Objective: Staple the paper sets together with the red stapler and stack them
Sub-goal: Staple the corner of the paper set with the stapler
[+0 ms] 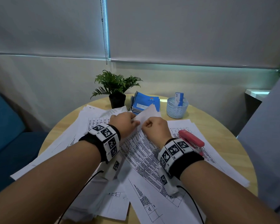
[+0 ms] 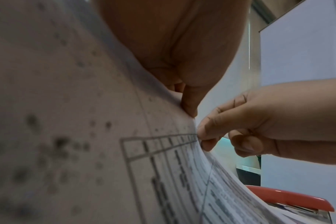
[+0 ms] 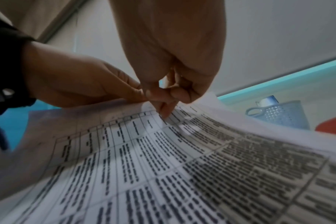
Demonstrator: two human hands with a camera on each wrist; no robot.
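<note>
Both hands meet at the far corner of the printed paper set point(image 1: 141, 152), lifted off the round table point(image 1: 217, 126). The left hand point(image 1: 123, 122) pinches that corner, and the right hand point(image 1: 155, 126) pinches right beside it, fingers nearly touching. From the head view the fingertips hide behind the knuckles; the right wrist view opens it up, thumb and forefinger point(image 3: 163, 110) peeling one sheet edge from the sheets below. The left wrist view shows the left thumb point(image 2: 190, 104) pressed on the page's upper edge. The red stapler point(image 1: 191, 140) lies on the loose papers point(image 1: 208, 159) just right of the right wrist, untouched. Behind the hands sit blue notebooks point(image 1: 145, 102), a mesh basket point(image 1: 177, 109) and a potted plant point(image 1: 116, 88), crowding the far edge. Bare wood shows along the table's right rim.
</note>
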